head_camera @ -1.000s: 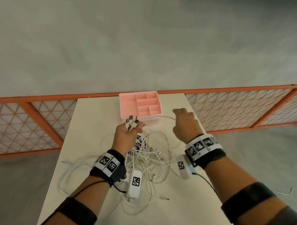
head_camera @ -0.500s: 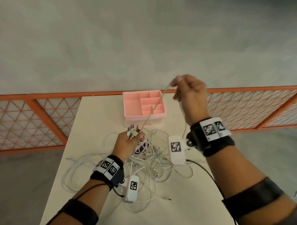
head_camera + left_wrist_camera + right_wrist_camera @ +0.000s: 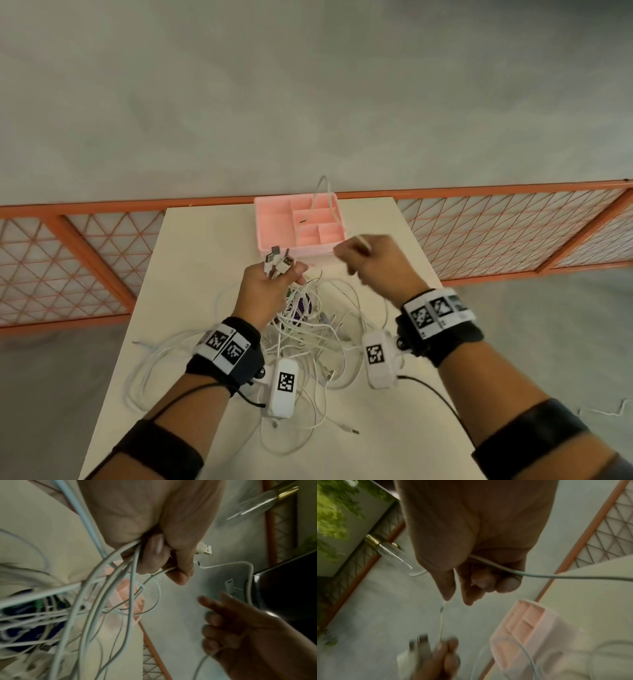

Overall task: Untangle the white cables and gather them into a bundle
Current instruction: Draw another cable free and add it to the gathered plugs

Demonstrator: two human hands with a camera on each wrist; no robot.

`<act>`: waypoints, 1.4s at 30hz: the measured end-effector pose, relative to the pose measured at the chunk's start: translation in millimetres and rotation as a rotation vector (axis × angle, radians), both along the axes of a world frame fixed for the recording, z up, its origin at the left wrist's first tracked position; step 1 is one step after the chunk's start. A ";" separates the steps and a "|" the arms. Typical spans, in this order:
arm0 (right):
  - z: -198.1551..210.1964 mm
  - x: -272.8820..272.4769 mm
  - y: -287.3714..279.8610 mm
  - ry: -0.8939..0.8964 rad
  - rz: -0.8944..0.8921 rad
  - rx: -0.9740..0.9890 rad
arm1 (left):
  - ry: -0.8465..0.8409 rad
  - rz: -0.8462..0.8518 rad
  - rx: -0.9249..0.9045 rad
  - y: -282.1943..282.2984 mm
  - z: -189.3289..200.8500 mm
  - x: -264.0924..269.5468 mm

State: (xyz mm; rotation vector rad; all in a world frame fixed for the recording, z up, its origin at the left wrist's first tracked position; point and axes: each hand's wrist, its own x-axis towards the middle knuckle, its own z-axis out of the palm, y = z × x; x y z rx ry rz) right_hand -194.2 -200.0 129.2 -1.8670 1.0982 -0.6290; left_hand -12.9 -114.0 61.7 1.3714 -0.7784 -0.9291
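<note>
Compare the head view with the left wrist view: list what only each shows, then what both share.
Only the head view: the whole tangle of white cables on the table, and both wristbands. Only the left wrist view: the left hand's fingers curled round several cable strands from beneath. Both: the left hand, USB plugs, the pink organiser tray, and the right hand.

My head camera looks steeply down over the table; both wrist cameras sit close under the palms, sharing the pink tray.
</note>
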 end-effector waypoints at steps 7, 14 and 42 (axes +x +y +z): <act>-18.8 28.4 19.0 -0.212 0.005 0.177 | -0.155 -0.096 -0.094 -1.6 14.6 -15.4; 27.7 36.2 17.4 -0.531 -0.057 0.171 | -0.105 -0.049 0.028 10.7 -18.3 -10.9; -44.6 24.9 21.7 0.196 0.135 0.012 | -0.179 -0.043 -0.021 8.2 -22.8 -2.2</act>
